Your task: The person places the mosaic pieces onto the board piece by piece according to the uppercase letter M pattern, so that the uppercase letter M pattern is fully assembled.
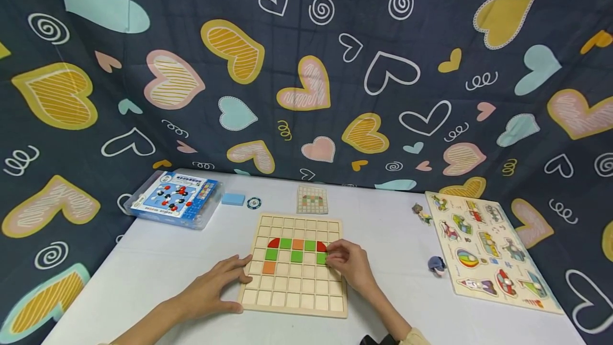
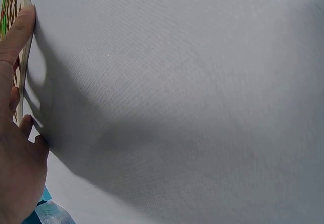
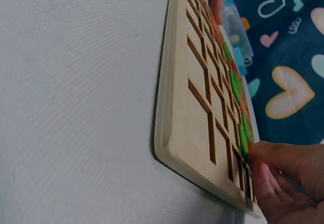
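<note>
A wooden grid board [image 1: 292, 302] lies on the white table, holding red quarter-round pieces [image 1: 273, 243], several green square tiles [image 1: 297, 256] and orange tiles [image 1: 268, 267]. My left hand [image 1: 213, 287] rests against the board's left edge, fingers and thumb spread along it. At the right side, my right hand [image 1: 351, 266] has its fingers curled, with thumb and fingertips pinching at a green tile [image 1: 321, 258] in the grid. The right wrist view shows the thumb at the end of a green tile [image 3: 244, 140]; the other fingertips are partly hidden there.
Behind the board lies a small pattern card [image 1: 312, 199]. To the back left are a plastic box [image 1: 174, 198], a blue block [image 1: 233, 199] and a round chip [image 1: 254, 203]. A picture puzzle board [image 1: 493, 260] and two small figurines [image 1: 421, 213] lie at right.
</note>
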Demonstrator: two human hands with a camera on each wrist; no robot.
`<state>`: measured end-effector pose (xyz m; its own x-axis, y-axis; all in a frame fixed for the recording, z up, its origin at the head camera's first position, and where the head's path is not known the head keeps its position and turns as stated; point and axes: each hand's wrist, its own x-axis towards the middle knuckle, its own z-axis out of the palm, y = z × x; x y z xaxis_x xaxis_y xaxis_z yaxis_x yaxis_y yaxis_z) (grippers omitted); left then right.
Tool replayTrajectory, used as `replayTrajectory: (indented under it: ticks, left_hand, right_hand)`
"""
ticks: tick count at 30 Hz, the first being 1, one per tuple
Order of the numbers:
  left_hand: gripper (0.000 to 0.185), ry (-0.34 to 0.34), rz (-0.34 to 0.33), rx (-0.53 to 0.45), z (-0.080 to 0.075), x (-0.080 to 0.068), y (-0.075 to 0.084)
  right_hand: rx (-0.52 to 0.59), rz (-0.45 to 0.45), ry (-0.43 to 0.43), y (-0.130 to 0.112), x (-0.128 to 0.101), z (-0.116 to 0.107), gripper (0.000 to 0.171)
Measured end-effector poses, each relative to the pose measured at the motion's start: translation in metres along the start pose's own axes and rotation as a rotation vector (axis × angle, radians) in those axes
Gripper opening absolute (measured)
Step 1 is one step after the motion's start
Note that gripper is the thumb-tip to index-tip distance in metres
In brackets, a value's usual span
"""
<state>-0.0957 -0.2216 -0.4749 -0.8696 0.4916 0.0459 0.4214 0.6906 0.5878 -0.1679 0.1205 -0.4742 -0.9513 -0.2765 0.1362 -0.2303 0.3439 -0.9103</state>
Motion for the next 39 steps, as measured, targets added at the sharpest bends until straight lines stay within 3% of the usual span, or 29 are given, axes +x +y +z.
replayTrajectory:
  ticks: [5, 11, 17, 20, 29, 35, 39]
  left_hand:
    - [0.045, 0.002, 0.009, 0.002, 0.001, 0.000, -0.001]
    - [0.044, 0.017, 0.021, 0.011, 0.000, 0.000, -0.001]
    - [0.044, 0.014, 0.009, 0.024, 0.001, -0.001, -0.002]
    - [0.045, 0.022, 0.018, 0.025, 0.001, -0.001, -0.002]
    - [0.046, 0.010, 0.012, 0.020, 0.003, 0.000, -0.003]
    - [0.045, 0.017, 0.018, 0.018, 0.003, -0.001, -0.002]
    - [0.045, 0.017, 0.017, 0.019, 0.003, -0.001, -0.002]
  right_hand:
    - [0.012, 0.054, 0.032, 0.000, -0.003, -0.010, 0.023]
    - [-0.035, 0.132, 0.071, 0.007, -0.016, -0.043, 0.023]
    - [-0.094, 0.115, -0.037, 0.023, -0.035, -0.075, 0.030]
    - [-0.124, 0.103, -0.043, 0.028, -0.041, -0.074, 0.032]
    - [-0.156, 0.138, 0.103, 0.033, -0.045, -0.060, 0.024]
    - [-0.089, 0.253, 0.214, 0.027, -0.044, -0.057, 0.024]
    - [-0.022, 0.275, 0.204, 0.022, -0.045, -0.052, 0.024]
